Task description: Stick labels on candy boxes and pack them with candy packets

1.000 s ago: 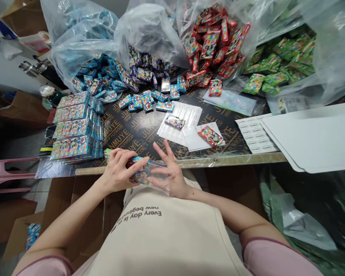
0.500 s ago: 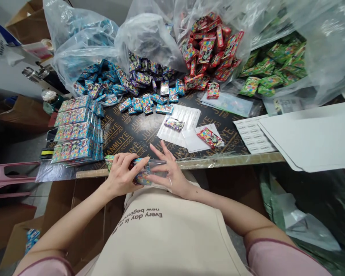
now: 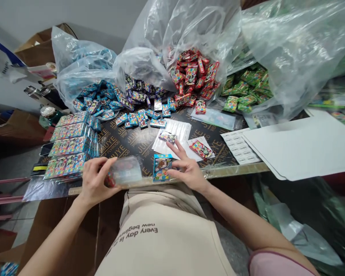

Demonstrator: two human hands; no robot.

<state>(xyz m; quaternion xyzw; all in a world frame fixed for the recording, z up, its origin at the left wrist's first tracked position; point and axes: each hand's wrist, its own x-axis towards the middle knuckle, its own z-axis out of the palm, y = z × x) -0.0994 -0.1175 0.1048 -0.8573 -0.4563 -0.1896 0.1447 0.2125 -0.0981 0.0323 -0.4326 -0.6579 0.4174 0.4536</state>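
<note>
In my left hand (image 3: 99, 178) is a clear plastic sleeve (image 3: 128, 170), gripped at its left end, where a bit of red packaging shows. My fingers hide most of what lies inside that end. Apart from it, my right hand (image 3: 188, 170) pinches a small blue printed box (image 3: 162, 168) by its right side, near the table's front edge. Beyond my right fingertips a purple box (image 3: 168, 136) lies on white sheets. A red box (image 3: 201, 149) rests on white paper to the right.
Stacked wrapped box sets (image 3: 66, 153) stand at the left. Along the back, plastic bags spill blue boxes (image 3: 103, 97), purple boxes (image 3: 138, 96), red boxes (image 3: 191, 74) and green boxes (image 3: 247, 90). Label sheets (image 3: 239, 145) and large white sheets (image 3: 293, 145) lie at the right.
My hands have drawn apart. The blue box, earlier in the sleeve between them, is now out in my right hand. My left hand has moved left with the sleeve.
</note>
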